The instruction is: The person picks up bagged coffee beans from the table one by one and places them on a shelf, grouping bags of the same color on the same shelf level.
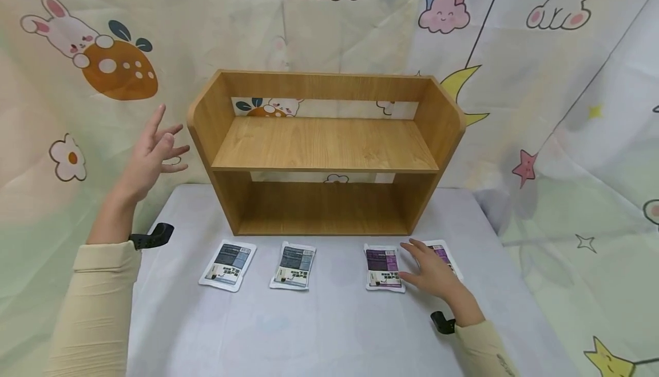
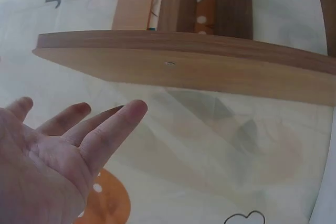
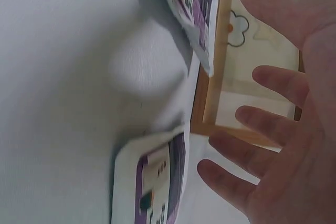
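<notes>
At the lower right of the head frame, the inner purple packet point(image 1: 383, 267) and the outer purple packet point(image 1: 447, 256) lie on the white surface point(image 1: 268, 337); they look light, pliable and rather slick, so pinching opposite side edges should hold better than pressing the flat label. The right grip point(image 1: 431, 273) has its fingers spread over them, holding nothing, and the left grip point(image 1: 149, 157), raised at centre left, is likewise spread and bare. The right wrist view shows the outer packet's near corner, which the head view loses behind the hand.
</notes>
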The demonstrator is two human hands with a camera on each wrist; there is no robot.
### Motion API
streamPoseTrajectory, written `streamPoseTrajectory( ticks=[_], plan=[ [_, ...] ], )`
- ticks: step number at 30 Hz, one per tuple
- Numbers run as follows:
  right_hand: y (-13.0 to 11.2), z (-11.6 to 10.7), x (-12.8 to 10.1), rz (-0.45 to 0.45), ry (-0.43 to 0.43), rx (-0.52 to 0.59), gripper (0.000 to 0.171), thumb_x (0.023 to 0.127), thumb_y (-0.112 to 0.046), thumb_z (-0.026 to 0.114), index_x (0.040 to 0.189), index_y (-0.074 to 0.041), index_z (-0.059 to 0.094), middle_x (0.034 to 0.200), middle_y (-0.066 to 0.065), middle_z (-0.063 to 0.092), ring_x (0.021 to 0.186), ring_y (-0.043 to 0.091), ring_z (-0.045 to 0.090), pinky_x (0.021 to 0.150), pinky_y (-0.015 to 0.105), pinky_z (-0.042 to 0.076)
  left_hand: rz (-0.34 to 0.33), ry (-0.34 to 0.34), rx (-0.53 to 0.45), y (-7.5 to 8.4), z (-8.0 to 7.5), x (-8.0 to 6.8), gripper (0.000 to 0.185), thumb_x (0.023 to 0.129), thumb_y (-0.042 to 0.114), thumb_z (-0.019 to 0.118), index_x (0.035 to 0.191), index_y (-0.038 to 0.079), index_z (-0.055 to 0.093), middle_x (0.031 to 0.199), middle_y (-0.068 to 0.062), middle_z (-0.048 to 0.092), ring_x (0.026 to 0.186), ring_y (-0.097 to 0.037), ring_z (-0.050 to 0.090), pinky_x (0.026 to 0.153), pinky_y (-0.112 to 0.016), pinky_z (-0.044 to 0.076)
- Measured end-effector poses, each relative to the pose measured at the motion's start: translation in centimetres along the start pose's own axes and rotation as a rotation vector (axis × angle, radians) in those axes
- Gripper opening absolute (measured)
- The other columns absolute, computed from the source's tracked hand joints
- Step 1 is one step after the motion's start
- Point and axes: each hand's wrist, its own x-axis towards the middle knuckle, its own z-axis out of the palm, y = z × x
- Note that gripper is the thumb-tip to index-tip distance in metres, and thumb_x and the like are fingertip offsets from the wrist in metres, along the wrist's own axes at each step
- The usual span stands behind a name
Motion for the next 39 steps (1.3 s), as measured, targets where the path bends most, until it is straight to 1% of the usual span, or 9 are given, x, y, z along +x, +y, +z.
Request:
streamPoseTrajectory(
  ticks=[2, 9, 14, 20, 25, 28, 32, 36, 39],
  plan=[
    [-0.3, 0.2, 0.3, 0.008, -0.009, 0.0, 0.076, 0.081, -0.041, 0.077, 0.143, -0.01, 0.047, 0.149, 0.022, 0.036, 0.131, 0.043, 0.038, 0.097, 0.061, 0.037, 0.001, -0.007, -0.024, 0.3, -0.1, 0.6, 0.062, 0.104, 0.029, 0.037, 0.155, 0.038, 0.005, 0.155, -0.023, 0.024, 0.123, -0.055, 0.041, 0.065, -0.027, 0.055],
    [-1.4, 1.3, 1.2, 0.052, -0.032, 0.003, 0.085, 0.078, -0.052, 0.077, 0.145, -0.011, 0.044, 0.151, 0.025, 0.028, 0.132, 0.048, 0.035, 0.096, 0.064, 0.035, -0.026, -0.066, -0.104, 1.1, 0.3, 2.7, 0.063, 0.103, 0.035, 0.041, 0.154, 0.041, 0.006, 0.156, -0.024, 0.018, 0.119, -0.065, 0.034, 0.059, -0.037, 0.055],
    [-1.8, 2.4, 1.5, 0.089, -0.014, -0.004, 0.093, 0.073, -0.06, 0.076, 0.146, -0.012, 0.043, 0.149, 0.028, 0.029, 0.13, 0.05, 0.034, 0.093, 0.066, 0.037, -0.033, -0.074, -0.085, 1.4, 0.8, 4.1, 0.062, 0.102, 0.039, 0.041, 0.154, 0.042, 0.009, 0.157, -0.02, 0.015, 0.121, -0.067, 0.031, 0.054, -0.037, 0.055],
    [-1.7, 3.5, 1.4, 0.114, 0.016, -0.032, 0.095, 0.071, -0.061, 0.077, 0.145, -0.01, 0.045, 0.146, 0.029, 0.033, 0.129, 0.051, 0.035, 0.093, 0.066, 0.037, -0.036, -0.107, -0.067, 1.7, 0.9, 5.6, 0.061, 0.102, 0.039, 0.04, 0.154, 0.042, 0.009, 0.158, -0.018, 0.012, 0.12, -0.067, 0.033, 0.053, -0.043, 0.054],
    [-2.0, 4.3, 0.9, 0.128, 0.006, -0.026, 0.094, 0.071, -0.059, 0.078, 0.144, -0.011, 0.046, 0.143, 0.031, 0.036, 0.127, 0.052, 0.037, 0.092, 0.066, 0.038, -0.077, -0.154, 0.014, 1.7, 0.8, 5.8, 0.059, 0.103, 0.043, 0.036, 0.155, 0.041, 0.008, 0.16, -0.013, 0.003, 0.121, -0.067, 0.032, 0.056, -0.041, 0.056],
    [-2.2, 4.5, 0.8, 0.136, 0.008, 0.012, 0.093, 0.07, -0.057, 0.08, 0.145, -0.013, 0.046, 0.14, 0.031, 0.038, 0.124, 0.051, 0.039, 0.091, 0.066, 0.039, -0.096, -0.177, 0.064, 1.6, 0.8, 5.9, 0.058, 0.103, 0.046, 0.033, 0.155, 0.04, 0.008, 0.158, -0.018, 0.009, 0.12, -0.063, 0.037, 0.06, -0.041, 0.056],
    [-2.3, 4.5, 1.4, 0.151, 0.017, 0.075, 0.091, 0.071, -0.051, 0.083, 0.146, -0.016, 0.045, 0.135, 0.029, 0.041, 0.119, 0.045, 0.045, 0.091, 0.063, 0.041, -0.1, -0.188, 0.084, 1.3, 0.9, 6.4, 0.059, 0.103, 0.046, 0.031, 0.156, 0.037, 0.008, 0.15, -0.023, 0.019, 0.116, -0.058, 0.042, 0.063, -0.042, 0.055],
    [-2.5, 4.2, 2.1, 0.178, 0.004, 0.137, 0.091, 0.07, -0.043, 0.086, 0.146, -0.018, 0.043, 0.13, 0.024, 0.044, 0.11, 0.037, 0.053, 0.09, 0.059, 0.044, -0.082, -0.167, 0.058, 0.8, 1.0, 6.7, 0.056, 0.103, 0.044, 0.029, 0.156, 0.035, 0.011, 0.143, -0.021, 0.024, 0.111, -0.054, 0.043, 0.06, -0.04, 0.054],
    [-2.9, 4.2, 2.4, 0.167, -0.005, 0.176, 0.09, 0.069, -0.037, 0.088, 0.145, -0.017, 0.045, 0.126, 0.022, 0.047, 0.106, 0.034, 0.055, 0.09, 0.057, 0.045, -0.075, -0.139, 0.042, 0.4, 1.0, 6.6, 0.054, 0.102, 0.044, 0.028, 0.154, 0.035, 0.015, 0.141, -0.019, 0.026, 0.107, -0.052, 0.045, 0.057, -0.039, 0.052]
  ],
)
